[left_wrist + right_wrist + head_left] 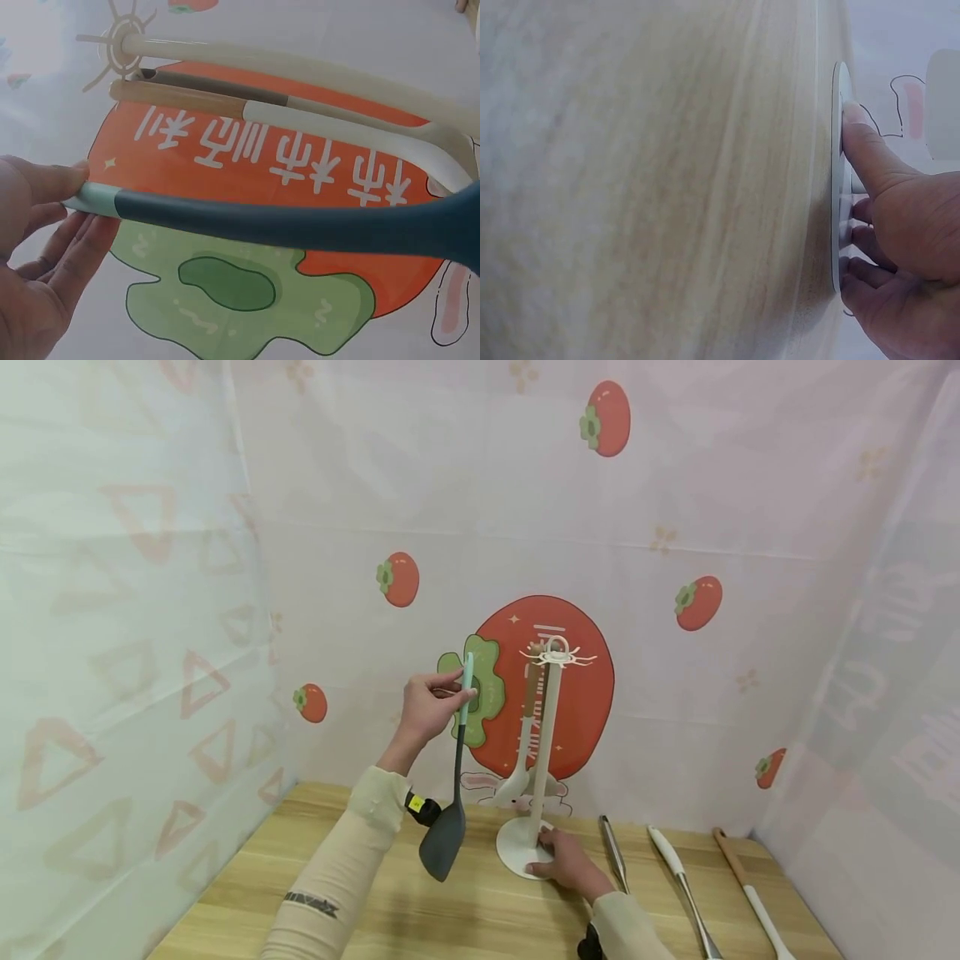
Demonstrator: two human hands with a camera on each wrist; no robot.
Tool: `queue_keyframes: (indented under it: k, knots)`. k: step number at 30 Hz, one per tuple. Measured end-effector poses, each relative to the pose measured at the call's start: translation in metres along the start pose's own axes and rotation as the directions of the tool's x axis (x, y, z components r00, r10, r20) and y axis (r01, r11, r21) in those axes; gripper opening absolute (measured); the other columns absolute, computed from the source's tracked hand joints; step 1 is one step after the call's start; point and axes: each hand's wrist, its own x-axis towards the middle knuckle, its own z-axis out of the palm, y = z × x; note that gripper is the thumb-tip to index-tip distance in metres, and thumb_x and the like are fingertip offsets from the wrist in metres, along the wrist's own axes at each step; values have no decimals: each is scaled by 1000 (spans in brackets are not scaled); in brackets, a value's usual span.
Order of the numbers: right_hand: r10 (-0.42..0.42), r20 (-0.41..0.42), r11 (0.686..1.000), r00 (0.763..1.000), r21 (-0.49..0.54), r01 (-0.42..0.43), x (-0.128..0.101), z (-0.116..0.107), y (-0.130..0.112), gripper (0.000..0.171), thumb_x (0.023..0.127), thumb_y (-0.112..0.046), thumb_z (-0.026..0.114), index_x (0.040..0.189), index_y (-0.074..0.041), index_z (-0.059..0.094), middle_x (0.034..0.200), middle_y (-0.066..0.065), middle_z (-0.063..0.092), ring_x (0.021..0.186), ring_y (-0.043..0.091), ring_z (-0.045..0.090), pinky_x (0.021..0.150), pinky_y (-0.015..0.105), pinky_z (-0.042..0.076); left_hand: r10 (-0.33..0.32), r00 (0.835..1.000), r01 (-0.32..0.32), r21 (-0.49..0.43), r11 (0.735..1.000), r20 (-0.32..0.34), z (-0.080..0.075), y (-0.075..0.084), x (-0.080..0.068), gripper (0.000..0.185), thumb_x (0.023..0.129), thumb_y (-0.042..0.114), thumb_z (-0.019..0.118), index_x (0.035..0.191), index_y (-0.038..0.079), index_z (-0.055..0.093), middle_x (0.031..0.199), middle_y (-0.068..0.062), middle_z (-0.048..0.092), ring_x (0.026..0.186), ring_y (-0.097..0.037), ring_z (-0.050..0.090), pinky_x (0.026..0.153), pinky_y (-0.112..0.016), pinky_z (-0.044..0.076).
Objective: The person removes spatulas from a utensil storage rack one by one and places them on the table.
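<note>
My left hand (pixel 431 706) pinches the mint-green handle of a dark grey spatula (pixel 442 839) between thumb and fingers. The spatula hangs blade down, left of a white utensil stand (pixel 547 743). On the stand's hooks hangs a white utensil with a brown handle (pixel 513 785). A second, dark-handled utensil (pixel 217 86) shows behind it in the left wrist view. Low at the right side, my right hand (pixel 570 864) presses thumb and fingers on the stand's round base (pixel 513 852). In the right wrist view these fingers (pixel 866 146) lie spread on the base's upper face.
To the right on the wood-grain table (pixel 360 893) lie a slim metal-looking utensil (pixel 612 847), a white-handled metal utensil (pixel 667 852) and a white utensil with a brown handle (pixel 731 856). A printed cloth (pixel 337 593) hangs close behind the stand.
</note>
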Motion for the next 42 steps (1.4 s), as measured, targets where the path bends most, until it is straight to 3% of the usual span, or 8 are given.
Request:
queue_keyframes:
  k: [9, 20, 25, 34, 42]
  knots:
    - [15, 6, 1000, 1000, 1, -15, 0, -1, -5, 62, 81, -22, 87, 126, 13, 63, 138, 33, 57, 125, 48, 57, 104, 60, 44, -46, 998, 51, 136, 989, -35, -10, -13, -7, 37, 84, 8, 82, 119, 0, 74, 90, -19, 76, 76, -21, 72, 62, -25, 57]
    - [33, 13, 999, 999, -10, -33, 0, -1, -5, 61, 81, -23, 87, 125, 12, 64, 138, 33, 57, 124, 47, 58, 103, 59, 45, -143, 990, 143, 248, 958, -19, -19, -30, -20, 37, 84, 9, 82, 118, 0, 74, 91, -18, 76, 80, -26, 73, 63, -31, 59]
    - [32, 10, 999, 999, -11, -32, 0, -2, -5, 61, 81, -24, 88, 125, 12, 65, 138, 32, 57, 123, 47, 58, 102, 59, 45, -189, 982, 184, 265, 947, -7, -21, -38, -24, 39, 85, 13, 82, 121, 0, 72, 92, -18, 76, 79, -24, 73, 64, -32, 60]
    - [26, 8, 1000, 1000, -4, -26, -1, -2, -5, 62, 81, -23, 87, 126, 12, 64, 138, 33, 57, 125, 48, 57, 103, 60, 44, -262, 965, 248, 284, 926, 9, -23, -55, -34, 39, 84, 6, 81, 120, -6, 71, 88, -18, 73, 71, -18, 69, 62, -31, 59]
    - [23, 8, 1000, 1000, -20, -22, -1, -2, -5, 63, 81, -24, 87, 126, 12, 64, 137, 32, 58, 123, 47, 58, 102, 59, 46, -309, 951, 288, 321, 902, 14, -24, -74, -42, 40, 84, 6, 82, 119, -7, 70, 90, -17, 74, 77, -20, 70, 65, -31, 58]
